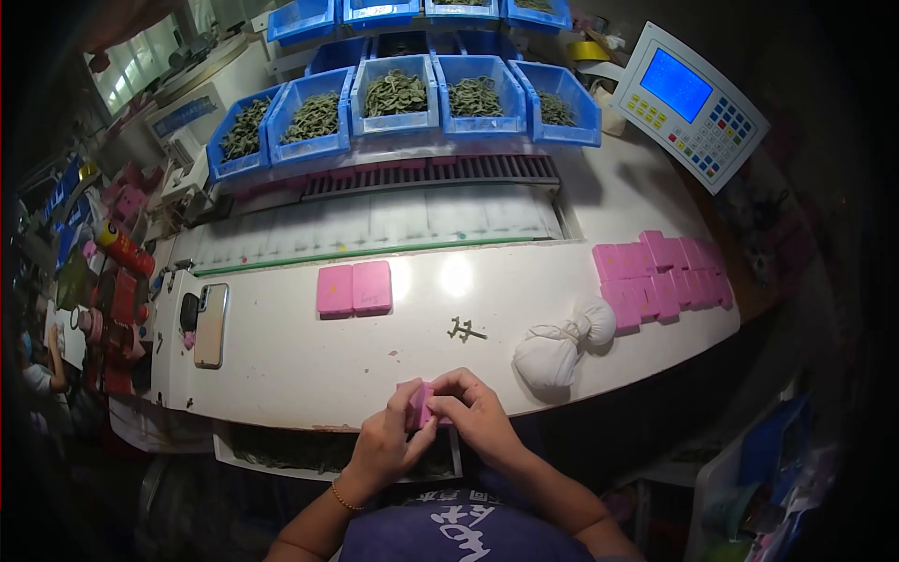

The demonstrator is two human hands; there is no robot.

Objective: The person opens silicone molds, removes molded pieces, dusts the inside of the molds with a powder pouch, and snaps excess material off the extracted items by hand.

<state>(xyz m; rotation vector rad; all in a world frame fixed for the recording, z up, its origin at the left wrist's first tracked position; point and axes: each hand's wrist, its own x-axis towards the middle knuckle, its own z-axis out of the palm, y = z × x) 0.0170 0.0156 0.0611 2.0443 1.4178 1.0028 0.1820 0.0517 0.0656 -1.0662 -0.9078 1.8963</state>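
Observation:
At the table's front edge, my left hand (384, 440) and my right hand (476, 421) are closed on one pink rubber-like block (420, 405). The left fingers wrap round its left side, and the right thumb and fingers pinch it from the right. My hands cover much of the block. Beyond them lie a few small green branched pieces (465, 328). Two similar pink blocks (354, 288) rest side by side farther back. A knotted white cloth bag (552, 354) sits to the right of my right hand.
Rows of pink blocks (660, 278) lie at the right. A phone (212, 325) is at the left. Blue bins (396, 120) of green pieces stand behind a flat strip (375, 225). A keypad panel (691, 103) stands back right; an open drawer (457, 456) is below. Another person's arm (56, 365) shows far left.

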